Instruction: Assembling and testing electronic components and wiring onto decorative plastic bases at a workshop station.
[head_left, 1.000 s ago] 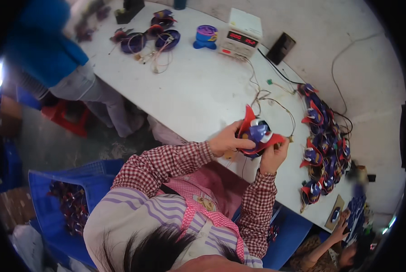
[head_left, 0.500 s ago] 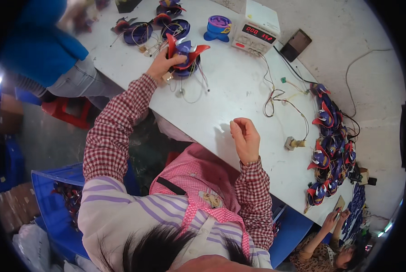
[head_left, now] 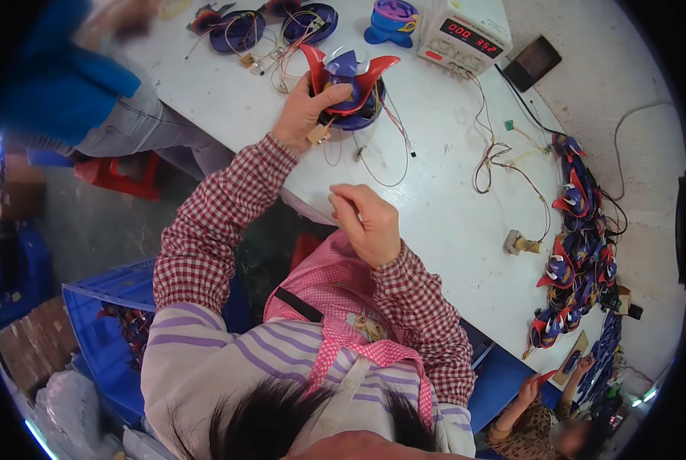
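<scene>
My left hand [head_left: 306, 111] grips a purple toy part with red wing-like pieces and silver horns [head_left: 344, 83], its thumb laid across the front. Thin wires [head_left: 397, 126] trail from the part onto the white table, and a small tan block [head_left: 318, 134] hangs by my fingers. My right hand [head_left: 367, 224] is over the table's near edge, fingers curled in and nothing visible in them. Several similar purple parts with loose wires [head_left: 236, 32] lie beyond my left hand.
At the back stands a power supply [head_left: 466, 34] with a red display, beside a blue-purple tub [head_left: 393, 21] and a dark flat device [head_left: 532, 64]. Leads run to a small metal piece [head_left: 521, 243]. Finished-looking parts pile up [head_left: 577, 245] at right. Co-workers are at left and lower right.
My right hand has moved left, nearer the held part, and its fingers have curled more. My left hand still grips the part. The whole view has shifted slightly.
</scene>
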### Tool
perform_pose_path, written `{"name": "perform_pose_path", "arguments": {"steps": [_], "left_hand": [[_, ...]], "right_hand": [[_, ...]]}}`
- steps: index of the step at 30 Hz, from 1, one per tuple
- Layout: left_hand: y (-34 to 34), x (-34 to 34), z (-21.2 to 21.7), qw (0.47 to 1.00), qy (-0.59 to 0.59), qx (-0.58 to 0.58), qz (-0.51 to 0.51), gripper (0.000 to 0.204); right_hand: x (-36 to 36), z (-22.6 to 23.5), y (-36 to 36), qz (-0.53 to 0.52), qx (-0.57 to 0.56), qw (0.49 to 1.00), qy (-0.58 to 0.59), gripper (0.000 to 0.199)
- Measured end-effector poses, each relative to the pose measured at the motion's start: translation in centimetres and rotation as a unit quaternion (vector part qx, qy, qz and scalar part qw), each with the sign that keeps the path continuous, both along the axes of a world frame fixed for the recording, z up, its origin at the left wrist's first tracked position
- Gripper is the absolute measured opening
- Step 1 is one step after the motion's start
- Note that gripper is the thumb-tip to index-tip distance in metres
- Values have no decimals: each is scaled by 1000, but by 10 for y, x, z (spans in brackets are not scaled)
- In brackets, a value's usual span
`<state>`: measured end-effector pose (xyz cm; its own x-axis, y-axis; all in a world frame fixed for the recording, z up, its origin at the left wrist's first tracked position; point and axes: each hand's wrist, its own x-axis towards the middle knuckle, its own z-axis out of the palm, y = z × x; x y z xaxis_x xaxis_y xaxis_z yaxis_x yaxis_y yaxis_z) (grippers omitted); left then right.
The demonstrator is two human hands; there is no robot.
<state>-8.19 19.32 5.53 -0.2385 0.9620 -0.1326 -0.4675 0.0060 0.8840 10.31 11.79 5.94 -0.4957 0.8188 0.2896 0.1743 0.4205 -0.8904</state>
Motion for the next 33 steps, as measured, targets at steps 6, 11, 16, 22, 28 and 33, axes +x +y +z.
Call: {"name": "perform_pose_path", "arguments": {"steps": [6, 11, 16, 22, 28, 33], "left_hand": [[-15, 25, 11, 996, 46, 47, 62, 57], [-20, 29, 3, 975, 174, 84, 112, 62], [-19, 30, -7, 946, 269, 106, 146, 66], [10, -19, -31, 917, 387, 35, 89, 66], [43, -72, -28, 947, 314, 3, 67, 70], [70, -133, -53, 752, 606, 259, 8, 48]], "right_hand": [[-13, 0, 11, -77, 26, 996, 28, 19], [-17, 0, 9, -99, 19, 994, 32, 18], [-19, -4, 11, -106, 28, 994, 19, 17], [1, -10, 4, -96, 53, 994, -23, 16], [31, -9, -6, -111, 21, 993, -28, 15], [51, -21, -17, -142, 11, 989, -28, 14]]}}
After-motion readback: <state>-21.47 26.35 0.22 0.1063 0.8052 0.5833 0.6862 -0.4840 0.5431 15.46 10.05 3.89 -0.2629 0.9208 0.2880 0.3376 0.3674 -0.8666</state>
